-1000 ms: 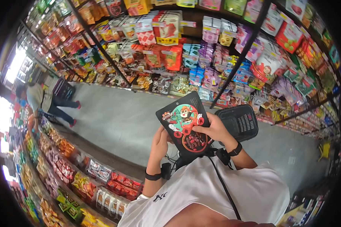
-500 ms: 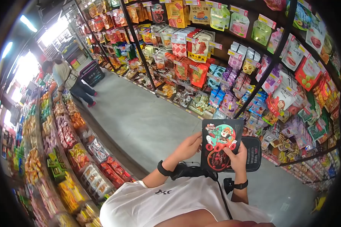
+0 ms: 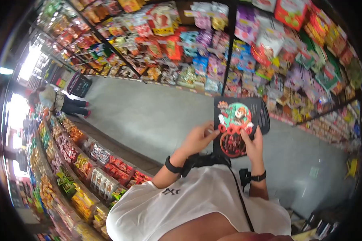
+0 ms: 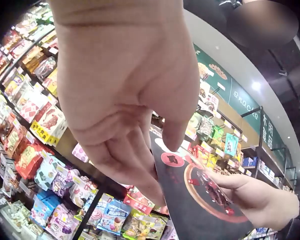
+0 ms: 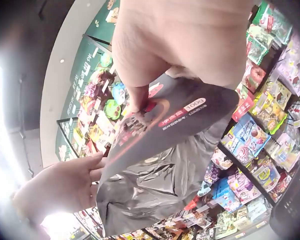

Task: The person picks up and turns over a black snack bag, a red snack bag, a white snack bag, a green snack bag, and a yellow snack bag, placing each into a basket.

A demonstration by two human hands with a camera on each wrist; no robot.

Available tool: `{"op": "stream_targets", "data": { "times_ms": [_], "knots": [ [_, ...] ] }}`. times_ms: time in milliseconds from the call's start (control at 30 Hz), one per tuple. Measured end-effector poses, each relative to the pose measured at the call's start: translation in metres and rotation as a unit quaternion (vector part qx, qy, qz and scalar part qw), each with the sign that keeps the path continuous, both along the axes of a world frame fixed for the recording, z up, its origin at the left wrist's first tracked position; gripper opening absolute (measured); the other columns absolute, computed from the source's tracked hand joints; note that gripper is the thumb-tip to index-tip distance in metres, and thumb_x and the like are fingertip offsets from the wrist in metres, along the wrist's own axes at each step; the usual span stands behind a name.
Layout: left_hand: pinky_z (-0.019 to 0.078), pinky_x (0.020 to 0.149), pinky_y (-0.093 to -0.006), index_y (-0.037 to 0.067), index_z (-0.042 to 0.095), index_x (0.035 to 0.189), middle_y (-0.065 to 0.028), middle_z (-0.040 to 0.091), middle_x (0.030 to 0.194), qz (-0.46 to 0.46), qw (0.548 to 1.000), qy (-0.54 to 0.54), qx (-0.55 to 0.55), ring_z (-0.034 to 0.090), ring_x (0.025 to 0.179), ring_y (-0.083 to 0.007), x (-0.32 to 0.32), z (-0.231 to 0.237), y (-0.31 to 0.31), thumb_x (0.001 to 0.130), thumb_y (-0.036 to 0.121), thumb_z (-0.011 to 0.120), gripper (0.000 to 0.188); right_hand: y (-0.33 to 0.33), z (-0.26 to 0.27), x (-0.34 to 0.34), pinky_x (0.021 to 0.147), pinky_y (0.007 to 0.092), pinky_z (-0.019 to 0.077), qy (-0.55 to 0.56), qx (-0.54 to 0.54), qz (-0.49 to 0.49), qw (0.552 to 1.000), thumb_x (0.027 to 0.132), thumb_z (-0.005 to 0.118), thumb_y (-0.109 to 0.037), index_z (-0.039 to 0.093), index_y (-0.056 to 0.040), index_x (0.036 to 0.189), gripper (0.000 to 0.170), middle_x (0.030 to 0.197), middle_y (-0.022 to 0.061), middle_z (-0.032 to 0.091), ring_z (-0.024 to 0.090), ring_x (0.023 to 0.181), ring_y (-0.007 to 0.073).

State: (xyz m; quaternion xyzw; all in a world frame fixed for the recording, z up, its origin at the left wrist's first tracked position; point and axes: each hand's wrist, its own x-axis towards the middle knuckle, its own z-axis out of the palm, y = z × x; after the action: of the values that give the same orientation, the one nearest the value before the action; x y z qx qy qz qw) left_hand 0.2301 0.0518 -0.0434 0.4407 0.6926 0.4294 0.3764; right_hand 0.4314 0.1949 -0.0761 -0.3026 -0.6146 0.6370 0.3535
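A black snack bag [image 3: 234, 127] with a green cartoon print and a picture of red food is held up in front of the white shirt. My right hand [image 3: 254, 148] grips its right side, thumb on the printed front and fingers behind. At the left edge, my left hand [image 3: 199, 138] pinches the bag, its thumb on the front. The left wrist view shows the left thumb over the face of the bag [image 4: 190, 205] and the fingers behind it. Crinkled silver-black foil forms the back of the bag [image 5: 160, 175] in the right wrist view.
Racks of hanging snack packets [image 3: 161, 48] line the far side of the aisle. Bins of wrapped snacks [image 3: 84, 160] run along the left. A dark basket [image 3: 264, 118] is partly behind the bag. Another person [image 3: 64, 102] bends over the bins beside a second basket [image 3: 79, 84].
The head view has tilted and shifted. My left hand's thumb has come onto the front of the bag, which was more fully in my right hand's grip before.
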Motion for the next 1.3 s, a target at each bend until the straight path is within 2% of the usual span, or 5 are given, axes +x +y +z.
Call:
{"op": "stream_targets", "data": {
  "times_ms": [167, 400, 867, 900, 1300],
  "knots": [
    [0.0437, 0.053, -0.0328, 0.000, 0.062, 0.118, -0.0117, 0.066, 0.074, 0.038, 0.995, 0.000, 0.092, 0.058, 0.055, -0.0146, 0.007, -0.018, 0.007, 0.099, 0.012, 0.064, 0.022, -0.003, 0.000, 0.008, 0.103, 0.0306, 0.0462, 0.035, -0.026, 0.013, 0.999, 0.101, 0.067, -0.011, 0.051, 0.0024, 0.140, 0.045, 0.131, 0.0082, 0.063, 0.059, 0.117, 0.0133],
    [0.0506, 0.063, -0.0288, -0.004, 0.063, 0.118, -0.0073, 0.070, 0.083, 0.110, 0.993, 0.019, 0.042, 0.065, 0.070, -0.0111, -0.034, 0.001, -0.018, 0.102, 0.010, 0.061, 0.021, 0.001, 0.004, -0.044, 0.104, 0.0305, 0.0445, 0.006, -0.016, 0.101, 0.995, 0.107, 0.058, -0.014, 0.050, 0.0024, 0.142, 0.040, 0.134, 0.0079, 0.062, 0.058, 0.120, 0.0134],
    [0.0379, 0.049, -0.0330, 0.001, 0.060, 0.097, -0.0067, 0.054, 0.059, 0.315, 0.942, 0.080, 0.083, 0.051, 0.050, -0.0121, -0.220, -0.012, -0.125, 0.101, 0.015, 0.063, 0.016, -0.046, 0.004, -0.310, 0.092, 0.0265, 0.0499, 0.039, -0.035, 0.294, 0.954, 0.105, 0.063, -0.018, 0.059, 0.0013, 0.127, 0.030, 0.117, 0.0044, 0.068, 0.063, 0.104, 0.0092],
    [0.0456, 0.059, -0.0272, -0.002, 0.064, 0.112, -0.0038, 0.064, 0.075, 0.311, 0.947, 0.058, 0.045, 0.056, 0.065, -0.0070, -0.235, -0.014, -0.133, 0.103, 0.015, 0.062, 0.019, -0.050, 0.003, -0.327, 0.091, 0.0264, 0.0502, 0.030, -0.025, 0.303, 0.952, 0.105, 0.063, -0.018, 0.059, 0.0013, 0.127, 0.030, 0.117, 0.0044, 0.068, 0.063, 0.104, 0.0091],
    [0.0489, 0.059, -0.0300, 0.000, 0.063, 0.123, -0.0065, 0.069, 0.085, 0.338, 0.936, 0.050, 0.078, 0.062, 0.067, -0.0125, -0.397, -0.029, -0.125, 0.101, 0.016, 0.064, 0.027, -0.026, -0.015, -0.512, 0.087, 0.0265, 0.0511, -0.003, -0.034, 0.344, 0.938, 0.103, 0.066, -0.020, 0.060, 0.0011, 0.127, 0.033, 0.113, 0.0035, 0.069, 0.063, 0.099, 0.0085]
  ]
}}
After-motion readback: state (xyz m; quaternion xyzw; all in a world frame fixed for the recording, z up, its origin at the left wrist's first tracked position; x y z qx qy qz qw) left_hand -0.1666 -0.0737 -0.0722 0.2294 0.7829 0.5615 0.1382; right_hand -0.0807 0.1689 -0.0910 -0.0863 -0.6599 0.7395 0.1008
